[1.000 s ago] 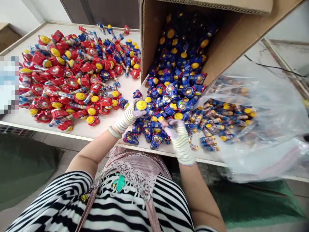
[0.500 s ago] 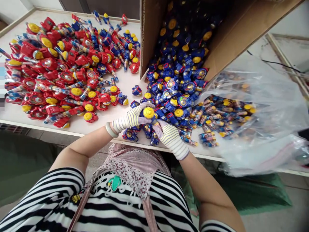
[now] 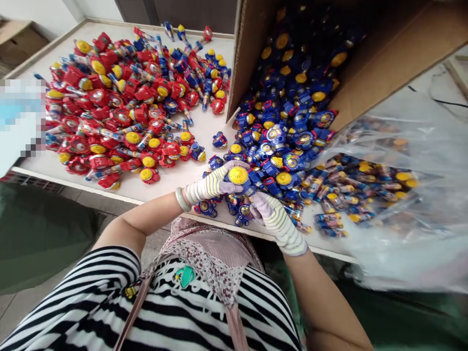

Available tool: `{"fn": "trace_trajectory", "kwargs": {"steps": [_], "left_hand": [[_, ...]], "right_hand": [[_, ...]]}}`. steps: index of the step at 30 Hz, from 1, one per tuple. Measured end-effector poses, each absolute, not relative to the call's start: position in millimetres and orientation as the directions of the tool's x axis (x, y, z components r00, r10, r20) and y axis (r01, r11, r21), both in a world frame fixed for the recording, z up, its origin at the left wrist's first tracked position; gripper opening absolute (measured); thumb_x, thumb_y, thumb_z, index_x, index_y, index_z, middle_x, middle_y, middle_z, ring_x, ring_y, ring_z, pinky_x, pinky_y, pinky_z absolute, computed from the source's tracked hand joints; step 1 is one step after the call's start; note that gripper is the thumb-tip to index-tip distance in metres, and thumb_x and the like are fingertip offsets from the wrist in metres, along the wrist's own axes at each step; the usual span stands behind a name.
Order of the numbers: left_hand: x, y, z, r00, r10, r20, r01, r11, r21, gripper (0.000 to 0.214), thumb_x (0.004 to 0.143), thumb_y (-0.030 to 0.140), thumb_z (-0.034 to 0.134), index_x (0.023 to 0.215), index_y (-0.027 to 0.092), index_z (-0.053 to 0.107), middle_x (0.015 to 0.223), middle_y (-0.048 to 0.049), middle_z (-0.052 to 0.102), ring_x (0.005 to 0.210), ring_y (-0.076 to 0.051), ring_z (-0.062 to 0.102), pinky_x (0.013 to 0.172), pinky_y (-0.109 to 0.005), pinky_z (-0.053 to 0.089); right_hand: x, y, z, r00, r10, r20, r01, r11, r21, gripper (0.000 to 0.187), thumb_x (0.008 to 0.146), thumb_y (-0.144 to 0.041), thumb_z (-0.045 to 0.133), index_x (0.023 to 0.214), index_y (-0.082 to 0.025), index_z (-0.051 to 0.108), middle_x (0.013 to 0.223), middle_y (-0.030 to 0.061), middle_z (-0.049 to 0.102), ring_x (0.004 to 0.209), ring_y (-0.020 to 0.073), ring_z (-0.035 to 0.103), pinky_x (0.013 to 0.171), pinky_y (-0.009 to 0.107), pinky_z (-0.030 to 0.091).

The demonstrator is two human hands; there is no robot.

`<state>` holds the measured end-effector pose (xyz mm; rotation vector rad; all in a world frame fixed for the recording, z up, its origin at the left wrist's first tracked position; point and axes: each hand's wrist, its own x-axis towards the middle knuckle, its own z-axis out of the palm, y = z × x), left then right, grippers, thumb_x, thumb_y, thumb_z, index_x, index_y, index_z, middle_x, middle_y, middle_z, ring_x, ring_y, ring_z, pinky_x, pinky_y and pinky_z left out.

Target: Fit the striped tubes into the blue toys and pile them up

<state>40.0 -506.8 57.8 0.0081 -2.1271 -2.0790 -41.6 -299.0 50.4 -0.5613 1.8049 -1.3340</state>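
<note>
My left hand (image 3: 214, 184), in a striped knit glove, is closed around a blue plastic toy (image 3: 238, 175) with a round yellow disc facing up. At the toy's lower right, the gloved fingers of my right hand (image 3: 281, 222) are closed on its tubular end. Whether that end is a separate tube is hidden by the fingers. Several similar blue toys (image 3: 272, 165) lie heaped just beyond my hands, spilling from a cardboard box (image 3: 380, 68). A few more lie below my hands by the table's front edge. Small labelled tubes with blue and yellow ends (image 3: 329, 222) lie right of my right hand.
A large pile of red toys (image 3: 120, 117), some with tubes attached and some blue ones mixed in, covers the left of the white table (image 3: 175, 183). A clear plastic bag (image 3: 413, 243) partly covers the tubes on the right. Green sacks (image 3: 44, 239) lie below the table.
The whole view has shifted, so the table things appear further right. Both hands still hold the blue toy together, with little change in grip.
</note>
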Motion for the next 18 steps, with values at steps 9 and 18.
{"fn": "trace_trajectory", "kwargs": {"steps": [9,18], "left_hand": [[43,-513,47,-0.989,-0.104,0.106,0.085,0.192,0.978,0.056,0.08,0.037,0.08,0.13,0.02,0.059,0.129,-0.0104,0.062,0.119,-0.028,0.059,0.106,-0.043,0.049],[39,-516,44,-0.989,0.008,0.15,0.15,0.107,0.983,0.061,0.073,0.038,0.086,0.128,0.022,0.063,0.13,-0.0096,0.064,0.119,-0.029,0.061,0.106,-0.041,0.05]], "right_hand": [[-39,-304,37,-0.617,-0.744,-0.256,-0.169,0.444,-0.88,0.065,0.089,-0.077,0.044,0.102,-0.018,0.066,0.078,0.0075,0.066,0.06,0.0177,0.058,0.057,0.031,0.049],[-22,-295,30,-0.576,-0.803,-0.152,-0.257,0.354,-0.899,0.053,0.096,-0.067,0.042,0.092,-0.019,0.064,0.077,0.0062,0.068,0.066,0.02,0.062,0.064,0.034,0.052]]}}
